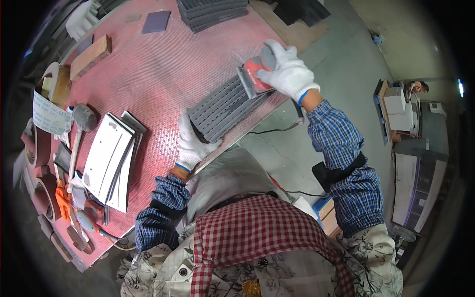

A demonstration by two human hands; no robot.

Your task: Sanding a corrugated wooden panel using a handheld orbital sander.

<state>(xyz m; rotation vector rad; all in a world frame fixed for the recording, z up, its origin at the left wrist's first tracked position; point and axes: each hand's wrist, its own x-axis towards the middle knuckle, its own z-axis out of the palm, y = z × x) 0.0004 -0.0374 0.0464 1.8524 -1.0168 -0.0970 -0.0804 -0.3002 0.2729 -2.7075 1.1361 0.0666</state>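
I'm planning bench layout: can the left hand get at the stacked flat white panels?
Probably yes: only pink textured tabletop separates the white-gloved left hand from the stacked flat white panels, though it's holding the grey slotted strips.

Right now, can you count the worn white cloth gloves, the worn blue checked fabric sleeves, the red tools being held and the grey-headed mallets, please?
White cloth gloves, worn: 2
Blue checked fabric sleeves, worn: 2
Red handheld tool: 1
Grey-headed, pale-handled mallet: 1
Total: 6
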